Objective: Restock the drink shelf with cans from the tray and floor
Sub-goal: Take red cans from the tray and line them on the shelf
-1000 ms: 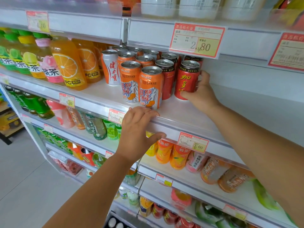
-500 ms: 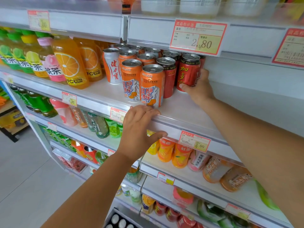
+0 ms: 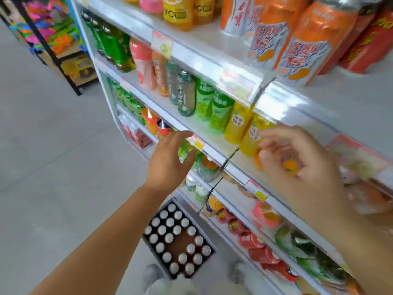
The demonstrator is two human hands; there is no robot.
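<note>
A dark tray [image 3: 209,248] of silver-topped cans [image 3: 170,222] sits on the floor at the foot of the shelving, below my arms. Orange Ice Peak cans [image 3: 306,52] and red cans [image 3: 368,45] stand on the white drink shelf [image 3: 331,99] at the upper right. My left hand [image 3: 168,162] hangs in front of the lower shelves with relaxed fingers, holding nothing. My right hand [image 3: 297,165], blurred, is off the shelf with loosely curled fingers and nothing in it.
Lower shelves hold green, yellow and pink bottles [image 3: 221,109] and red cans [image 3: 251,241]. A dark rack with colourful goods [image 3: 57,37] stands at the far left. Grey floor [image 3: 53,167] spreads to the left. My shoes [image 3: 153,275] are beside the tray.
The view has tipped down to the floor tray. My right hand let go of the red can on the shelf and dropped. My left hand came off the shelf edge and lowered.
</note>
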